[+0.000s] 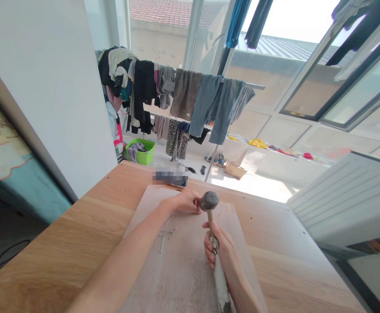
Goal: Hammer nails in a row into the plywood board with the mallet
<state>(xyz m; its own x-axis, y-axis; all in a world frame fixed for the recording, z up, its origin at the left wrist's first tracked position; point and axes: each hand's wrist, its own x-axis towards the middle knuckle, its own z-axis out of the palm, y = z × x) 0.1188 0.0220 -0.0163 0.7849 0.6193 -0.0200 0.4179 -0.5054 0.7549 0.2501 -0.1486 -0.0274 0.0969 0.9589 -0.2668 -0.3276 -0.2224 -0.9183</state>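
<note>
My right hand (221,248) is wrapped round the worn, pale-flecked handle of a hammer (210,201), its dark metal head raised at the far end. Left of that head, my left hand (187,201) rests low over the far part of a pale wooden board (183,274). Its fingers are pinched together at the board; whatever is between them is hidden by the hand and the hammer head. Several loose nails (161,244) lie on the board beside my left forearm.
The board lies on a wood-grain table (88,226). A dark phone-like object (170,178), partly blurred out, lies at the board's far edge. Beyond the table stand a laundry rack with clothes (186,93) and a green basket (147,152). A white panel (49,78) rises at left.
</note>
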